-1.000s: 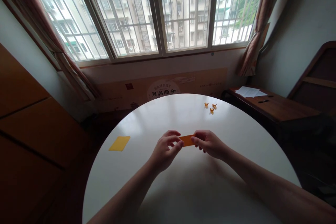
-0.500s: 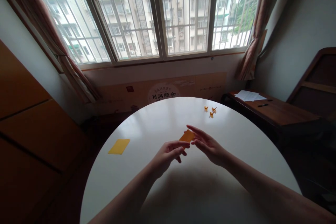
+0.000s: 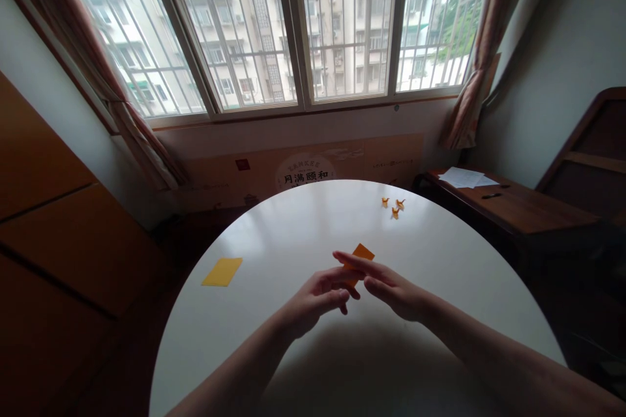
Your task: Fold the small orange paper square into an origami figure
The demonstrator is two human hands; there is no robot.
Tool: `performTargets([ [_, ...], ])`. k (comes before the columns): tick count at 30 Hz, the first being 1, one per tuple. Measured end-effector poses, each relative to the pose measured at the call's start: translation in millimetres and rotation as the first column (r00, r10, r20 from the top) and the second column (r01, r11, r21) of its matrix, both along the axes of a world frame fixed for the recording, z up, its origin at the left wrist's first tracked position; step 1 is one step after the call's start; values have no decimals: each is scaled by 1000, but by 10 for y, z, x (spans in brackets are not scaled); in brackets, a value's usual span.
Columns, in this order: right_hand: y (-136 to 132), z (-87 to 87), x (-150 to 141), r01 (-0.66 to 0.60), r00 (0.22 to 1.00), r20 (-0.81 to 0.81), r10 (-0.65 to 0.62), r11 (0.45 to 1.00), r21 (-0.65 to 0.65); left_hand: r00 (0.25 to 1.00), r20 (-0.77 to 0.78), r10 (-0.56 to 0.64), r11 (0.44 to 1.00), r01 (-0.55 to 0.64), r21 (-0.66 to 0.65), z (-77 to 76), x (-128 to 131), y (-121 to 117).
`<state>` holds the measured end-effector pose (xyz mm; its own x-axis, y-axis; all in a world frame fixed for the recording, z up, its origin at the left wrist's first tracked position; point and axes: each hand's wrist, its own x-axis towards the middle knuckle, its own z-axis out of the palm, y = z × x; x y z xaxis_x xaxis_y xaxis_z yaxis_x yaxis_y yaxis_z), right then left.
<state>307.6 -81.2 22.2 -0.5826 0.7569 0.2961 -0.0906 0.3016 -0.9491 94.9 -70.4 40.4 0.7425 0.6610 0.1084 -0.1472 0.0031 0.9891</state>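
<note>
A small folded orange paper (image 3: 360, 255) lies on the round white table (image 3: 440, 287), its near part covered by my fingers. My right hand (image 3: 391, 287) rests on it with fingers stretched out flat, pointing left. My left hand (image 3: 315, 300) sits just left of it, fingers loosely curled, tips touching the paper's near edge under the right fingers. Neither hand grips the paper.
A yellow paper sheet (image 3: 222, 272) lies at the table's left. Three small orange folded figures (image 3: 394, 206) stand at the far right. A dark wooden side table (image 3: 513, 205) with white papers (image 3: 464, 177) is on the right. A window (image 3: 303, 26) fills the back.
The paper was pinched in the air between both hands. It has since turned and gone down onto the table, and both hands have opened out over it.
</note>
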Motion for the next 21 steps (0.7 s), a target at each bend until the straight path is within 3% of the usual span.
performTargets([
  [3, -27, 36, -9, -59, 998, -6, 58, 998, -29, 998, -45, -51, 998, 52, 18, 29, 19, -41],
  [12, -39, 82, -1, -77, 997, -20, 77, 997, -12, 996, -75, -37, 999, 37, -6, 29, -1, -42],
  [18, 50, 38, 88, 75, 996, -48, -71, 994, 77, 997, -70, -38, 999, 38, -2, -2, -7, -36],
  [21, 104, 10, 119, 123, 987, -107, -118, 991, 48, 997, -66, -32, 999, 31, -6, -7, -11, -34],
])
